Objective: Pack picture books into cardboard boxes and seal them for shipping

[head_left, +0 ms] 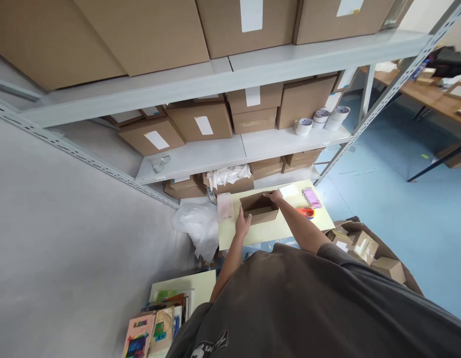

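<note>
From my view, the L hand [242,223] and R hand [273,196] are apart and hold the open cardboard box [259,210] from two sides, R fingers over its far rim. Box sits on pale yellow board [230,237], near orange tape dispenser [306,212], approx. below grey metal shelves [193,159].

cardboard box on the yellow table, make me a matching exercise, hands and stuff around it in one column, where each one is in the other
Things
1 left hand
2 right hand
3 white rolls of tape
4 crumpled white plastic

Places
a on a grey metal shelf
b on the far rim of the cardboard box
c against the near left corner of the cardboard box
d beside the pale yellow tabletop

Pairs: 1c, 2b, 3a, 4d
</note>
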A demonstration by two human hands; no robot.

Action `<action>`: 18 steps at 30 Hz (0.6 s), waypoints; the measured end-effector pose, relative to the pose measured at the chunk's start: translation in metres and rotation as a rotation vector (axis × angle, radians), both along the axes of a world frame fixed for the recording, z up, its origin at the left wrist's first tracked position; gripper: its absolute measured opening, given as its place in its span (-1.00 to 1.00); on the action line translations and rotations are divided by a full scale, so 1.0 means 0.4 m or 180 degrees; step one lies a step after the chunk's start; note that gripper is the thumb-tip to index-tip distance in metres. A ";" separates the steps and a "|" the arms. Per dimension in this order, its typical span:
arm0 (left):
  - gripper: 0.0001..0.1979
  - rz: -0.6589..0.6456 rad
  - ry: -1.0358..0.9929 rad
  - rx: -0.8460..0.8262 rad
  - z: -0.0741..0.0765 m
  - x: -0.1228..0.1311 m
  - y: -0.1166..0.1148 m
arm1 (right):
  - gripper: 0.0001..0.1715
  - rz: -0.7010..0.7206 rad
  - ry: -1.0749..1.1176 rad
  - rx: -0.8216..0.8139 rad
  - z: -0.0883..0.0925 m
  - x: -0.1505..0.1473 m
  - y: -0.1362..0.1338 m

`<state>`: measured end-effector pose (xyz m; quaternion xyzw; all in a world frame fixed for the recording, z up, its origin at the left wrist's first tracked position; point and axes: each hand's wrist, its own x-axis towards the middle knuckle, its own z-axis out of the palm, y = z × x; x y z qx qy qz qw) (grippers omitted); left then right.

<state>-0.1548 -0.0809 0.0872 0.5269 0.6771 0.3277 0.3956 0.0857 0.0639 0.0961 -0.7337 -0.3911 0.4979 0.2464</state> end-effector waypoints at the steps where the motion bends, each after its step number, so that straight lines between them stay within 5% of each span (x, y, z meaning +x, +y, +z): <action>1: -0.16 -0.0006 -0.0030 0.0007 -0.002 -0.003 0.000 | -0.52 -0.0007 -0.0070 -0.0019 0.003 0.002 0.010; 7: -0.23 -0.0167 -0.0093 -0.0047 0.002 -0.023 0.033 | -0.50 0.0432 0.0168 0.0073 0.012 0.026 0.058; 13: -0.29 0.0308 -0.0102 -0.0120 0.021 -0.081 0.195 | -0.52 0.0677 0.0372 0.0639 -0.001 0.038 0.024; 18: -0.64 -0.0409 -0.0646 -0.0285 -0.010 -0.099 0.293 | -0.47 0.0702 0.0293 0.0692 -0.005 0.034 -0.004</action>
